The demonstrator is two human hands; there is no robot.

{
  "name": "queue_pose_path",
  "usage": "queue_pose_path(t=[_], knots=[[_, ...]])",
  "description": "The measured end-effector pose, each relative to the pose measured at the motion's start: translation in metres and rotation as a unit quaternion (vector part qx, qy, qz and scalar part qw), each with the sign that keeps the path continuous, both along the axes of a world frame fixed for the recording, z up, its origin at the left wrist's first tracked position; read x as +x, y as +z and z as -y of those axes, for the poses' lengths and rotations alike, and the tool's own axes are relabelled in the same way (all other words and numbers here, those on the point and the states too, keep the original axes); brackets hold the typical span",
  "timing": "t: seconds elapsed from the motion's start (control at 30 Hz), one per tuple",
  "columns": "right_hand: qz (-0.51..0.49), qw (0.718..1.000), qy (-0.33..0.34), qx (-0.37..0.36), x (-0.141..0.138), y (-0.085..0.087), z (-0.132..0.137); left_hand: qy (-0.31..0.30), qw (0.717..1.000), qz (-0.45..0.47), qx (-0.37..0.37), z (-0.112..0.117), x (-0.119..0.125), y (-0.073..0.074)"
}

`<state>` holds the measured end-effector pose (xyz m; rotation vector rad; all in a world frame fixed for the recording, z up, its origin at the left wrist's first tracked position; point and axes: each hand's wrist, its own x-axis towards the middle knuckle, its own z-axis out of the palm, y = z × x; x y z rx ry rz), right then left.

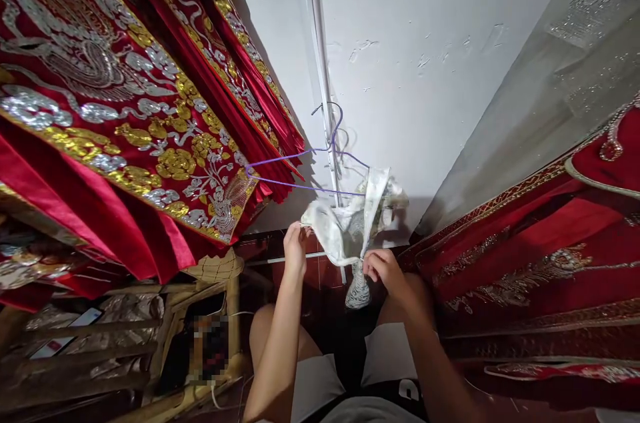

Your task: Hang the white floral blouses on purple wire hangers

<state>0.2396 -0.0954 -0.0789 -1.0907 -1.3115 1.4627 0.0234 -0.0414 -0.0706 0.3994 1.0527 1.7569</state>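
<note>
A white cloth garment [325, 229] is stretched between my two hands, with a strap-like strip rising on its right side. That strip loops over the right arm of a purple wire hanger [290, 184], whose left arm is bare. My left hand [295, 248] pinches the garment's left edge between thumb and fingers. On the other side, my right hand [384, 268] grips its lower right edge, near the foot of the strip. Just beneath hangs or stands a bundle of pale strands [357, 289]; whether it is joined to the garment I cannot tell.
A metal stand [320, 43] rises against the white wall [400, 23] behind the hanger. Red embroidered costumes [125, 109] hang at left, with more red embroidered cloth [525, 256] at right. A bamboo chair [170, 336] is at lower left, a phone [67, 334] near it.
</note>
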Motion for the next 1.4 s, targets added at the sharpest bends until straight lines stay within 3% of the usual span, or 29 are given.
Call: queue_pose_path(t=[0.07, 0.17, 0.27, 0.37, 0.43, 0.5, 0.57, 0.6, 0.67, 0.73, 0.8, 0.87, 1.03, 1.1, 1.17, 1.27, 1.3, 1.4], knots=[[0.057, 0.997, 0.044, -0.023, 0.009, -0.007, -0.001, -0.034, 0.998, -0.027, 0.055, 0.009, 0.013, 0.012], [0.072, 0.997, -0.006, -0.014, 0.007, -0.007, -0.008, -0.123, 0.972, -0.117, 0.163, 0.028, 0.036, 0.034], [-0.027, 0.999, -0.022, -0.003, -0.009, 0.004, -0.015, -0.218, 0.904, -0.283, 0.233, 0.050, 0.056, 0.054], [-0.166, 0.984, 0.060, -0.018, -0.025, 0.021, -0.018, -0.271, 0.808, -0.438, 0.286, 0.061, 0.057, 0.071], [-0.205, 0.968, 0.144, -0.018, -0.029, 0.035, -0.018, -0.262, 0.783, -0.480, 0.297, 0.059, 0.045, 0.078], [-0.179, 0.950, 0.254, -0.016, -0.027, 0.052, -0.020, -0.271, 0.787, -0.479, 0.281, 0.052, 0.029, 0.079], [-0.097, 0.934, 0.343, 0.006, -0.019, 0.070, -0.027, -0.335, 0.786, -0.465, 0.234, 0.044, 0.011, 0.070], [-0.045, 0.933, 0.354, 0.037, -0.013, 0.079, -0.034, -0.383, 0.774, -0.463, 0.197, 0.041, 0.002, 0.064], [0.063, 0.947, 0.284, 0.134, -0.002, 0.094, -0.053, -0.467, 0.728, -0.492, 0.105, 0.040, -0.015, 0.049], [0.147, 0.951, 0.141, 0.233, 0.005, 0.101, -0.079, -0.493, 0.673, -0.550, 0.036, 0.043, -0.034, 0.038], [0.185, 0.942, 0.013, 0.281, 0.007, 0.099, -0.108, -0.461, 0.652, -0.602, 0.011, 0.049, -0.052, 0.033], [0.196, 0.938, -0.044, 0.282, 0.003, 0.089, -0.133, -0.391, 0.674, -0.626, 0.006, 0.052, -0.070, 0.034], [0.226, 0.941, 0.001, 0.251, -0.003, 0.054, -0.155, -0.276, 0.778, -0.560, -0.067, 0.049, -0.098, 0.050], [0.232, 0.940, -0.020, 0.250, 0.006, 0.047, -0.148, -0.240, 0.796, -0.550, -0.083, 0.043, -0.103, 0.059], [0.243, 0.932, -0.062, 0.261, 0.021, 0.045, -0.137, -0.220, 0.769, -0.598, -0.059, 0.034, -0.104, 0.072], [0.263, 0.916, -0.094, 0.287, 0.047, 0.054, -0.117, -0.218, 0.682, -0.698, 0.013, 0.019, -0.100, 0.095], [0.270, 0.912, -0.095, 0.293, 0.054, 0.059, -0.111, -0.212, 0.665, -0.715, 0.041, 0.014, -0.097, 0.104], [0.299, 0.908, -0.053, 0.287, 0.064, 0.075, -0.095, -0.182, 0.652, -0.725, 0.125, -0.003, -0.082, 0.128]])
